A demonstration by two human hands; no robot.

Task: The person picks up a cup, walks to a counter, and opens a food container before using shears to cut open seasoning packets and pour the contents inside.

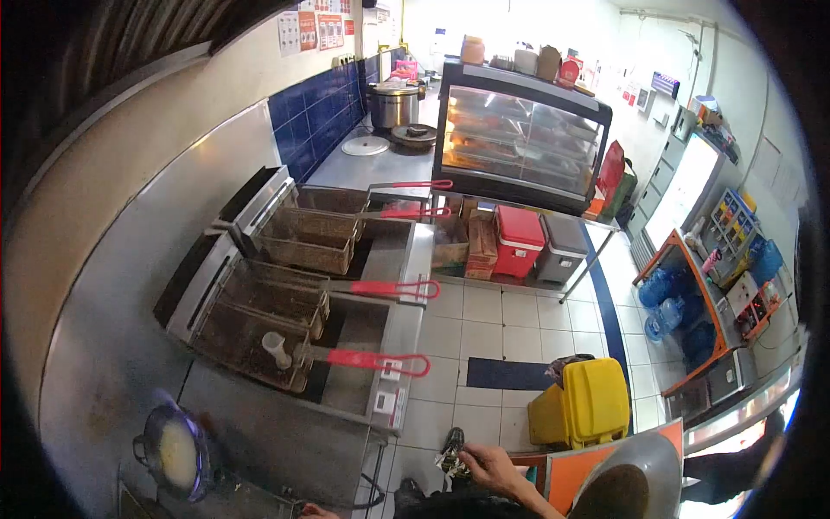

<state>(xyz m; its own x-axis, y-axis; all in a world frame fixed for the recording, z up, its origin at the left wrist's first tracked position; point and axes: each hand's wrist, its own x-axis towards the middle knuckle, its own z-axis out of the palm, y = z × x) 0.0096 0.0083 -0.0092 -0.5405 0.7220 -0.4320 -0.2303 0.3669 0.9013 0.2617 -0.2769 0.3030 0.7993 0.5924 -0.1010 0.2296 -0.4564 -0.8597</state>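
Observation:
Low in the middle of the view is my right hand (491,471), its fingers closed on a crumpled silvery packet (453,466) that looks like foil. Below the hand, my shoes show against the tiles. Only a small part of my left hand (316,512) enters at the bottom edge, close to the front of the stove; its fingers are mostly hidden. Further left, a dark wok (149,447) with pale yellowish food (178,453) in it sits over a blue flame. A large metal pan (664,467) rests on an orange-topped surface right of my right hand.
Deep fryers with red-handled baskets (378,359) line the left side. A white cup-like piece (277,349) lies in the nearest basket. A yellow bin (596,402) stands on the tiled floor ahead. Behind are a glass display case (523,143), red cooler (519,242) and large pot (395,108).

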